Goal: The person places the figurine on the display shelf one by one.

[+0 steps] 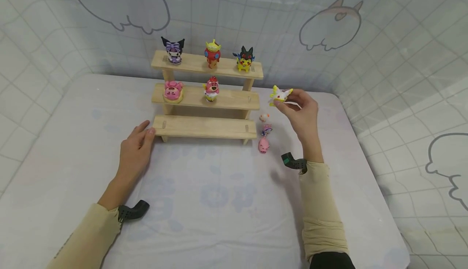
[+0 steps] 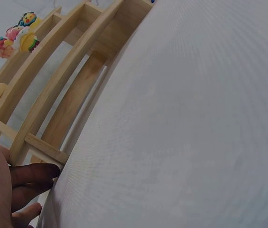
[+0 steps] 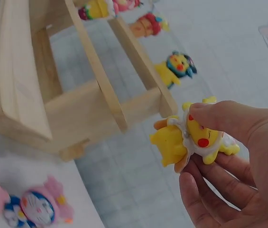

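We see the Pikachu figurine (image 3: pixel 202 133) pinched between thumb and fingers of the right hand (image 1: pixel 302 112), held up just right of the middle shelf's (image 1: pixel 232 99) right end — that hand is plainly the nearer. Its long axis we cannot settle. Our left hand (image 1: pixel 134 153), fingers relaxed, touches the bottom shelf's (image 1: pixel 204 126) left end. We can read no brand — the tablecloth (image 1: pixel 197 228) bears only faint, illegible blue print (image 1: pixel 240 196).
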Motion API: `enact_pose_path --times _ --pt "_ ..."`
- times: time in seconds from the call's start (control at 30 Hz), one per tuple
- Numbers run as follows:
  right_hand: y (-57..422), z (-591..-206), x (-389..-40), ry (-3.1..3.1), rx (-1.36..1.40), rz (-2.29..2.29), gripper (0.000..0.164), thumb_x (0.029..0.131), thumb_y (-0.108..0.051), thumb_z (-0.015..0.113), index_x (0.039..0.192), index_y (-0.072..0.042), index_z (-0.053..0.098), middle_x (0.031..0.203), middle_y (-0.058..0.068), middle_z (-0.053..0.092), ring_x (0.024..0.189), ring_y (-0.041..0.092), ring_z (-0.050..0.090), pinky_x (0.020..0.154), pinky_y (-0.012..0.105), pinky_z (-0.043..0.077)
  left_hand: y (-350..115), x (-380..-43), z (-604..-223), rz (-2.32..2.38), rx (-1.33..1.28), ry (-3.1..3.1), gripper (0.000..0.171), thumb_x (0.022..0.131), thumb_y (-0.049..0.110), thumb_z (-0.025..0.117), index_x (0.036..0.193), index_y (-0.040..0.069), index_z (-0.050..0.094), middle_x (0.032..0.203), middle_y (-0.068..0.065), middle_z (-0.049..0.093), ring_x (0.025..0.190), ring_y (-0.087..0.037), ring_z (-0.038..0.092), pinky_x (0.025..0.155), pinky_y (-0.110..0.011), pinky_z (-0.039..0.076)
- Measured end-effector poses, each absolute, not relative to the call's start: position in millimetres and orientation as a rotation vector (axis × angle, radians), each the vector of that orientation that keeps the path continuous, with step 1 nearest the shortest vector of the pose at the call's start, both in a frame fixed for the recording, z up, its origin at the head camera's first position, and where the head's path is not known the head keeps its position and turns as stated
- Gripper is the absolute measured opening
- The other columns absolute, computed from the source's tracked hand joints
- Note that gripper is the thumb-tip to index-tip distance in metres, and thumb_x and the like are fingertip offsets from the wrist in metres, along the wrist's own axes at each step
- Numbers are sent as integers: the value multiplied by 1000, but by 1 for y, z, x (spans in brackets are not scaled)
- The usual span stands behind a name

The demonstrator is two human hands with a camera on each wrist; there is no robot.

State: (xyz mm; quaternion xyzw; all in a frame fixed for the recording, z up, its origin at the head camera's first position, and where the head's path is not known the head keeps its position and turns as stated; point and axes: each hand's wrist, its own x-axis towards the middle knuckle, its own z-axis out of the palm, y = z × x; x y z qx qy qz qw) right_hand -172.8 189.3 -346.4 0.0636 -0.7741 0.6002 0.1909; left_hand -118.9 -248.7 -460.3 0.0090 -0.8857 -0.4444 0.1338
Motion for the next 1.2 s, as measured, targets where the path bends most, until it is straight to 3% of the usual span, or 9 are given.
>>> enact_pose_path --times 0.17,0.4,0.53,1.2 --pt "173 -351 -174 -2188 221 1654 33 88 0 82 116 8 68 109 17 72 100 14 69 91 24 60 -249 -119 -462 -1290 26 -2569 58 113 40 47 137 -10 64 161 -21 48 154 -44 37 126 -63 27" --pt "150 -350 -166 -2197 251 1663 33 88 3 81 117 11 66 112 27 70 99 16 68 100 49 59 -249 -118 -462 -1279 15 -2569 56 113 39 47 136 -9 65 160 -21 49 153 -45 39 125 -64 29" --pt "145 -352 -166 -2182 256 1661 34 89 4 80 119 12 65 112 28 69 98 18 68 102 55 56 -248 -118 -461 -1280 16 -2565 56 112 39 48 135 -9 66 160 -21 49 152 -46 39 125 -64 29" --pt "112 -364 -188 -2168 251 1614 35 85 2 85 116 9 69 113 25 73 103 30 72 94 52 61 -249 -118 -460 -1282 16 -2570 57 113 39 47 135 -10 65 160 -20 49 153 -49 36 125 -65 27"
